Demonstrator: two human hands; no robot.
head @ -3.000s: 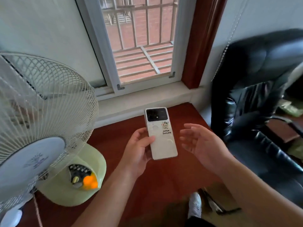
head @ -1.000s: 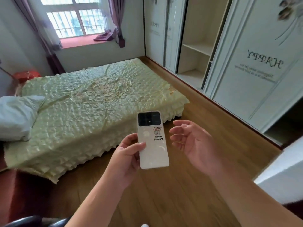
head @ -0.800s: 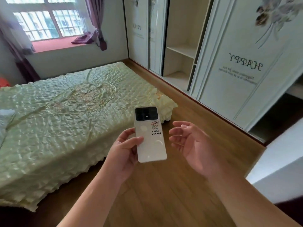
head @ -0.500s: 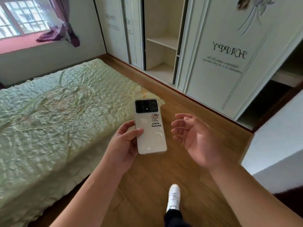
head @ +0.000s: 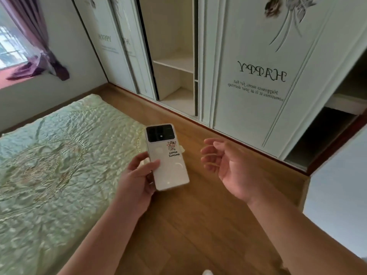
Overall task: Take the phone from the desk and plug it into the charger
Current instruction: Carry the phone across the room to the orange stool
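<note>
- Carrying the phone (head: 167,157) back-side up, the left hand (head: 137,183) pinches its lower left edge, thumb on top, fingers underneath.
- Beside that grip, the right hand (head: 230,167) hangs spread and empty.
- No charger shows; likely it must be found first.
- Better to wrap more fingers round the phone, and free its bottom end for the plug.
</note>
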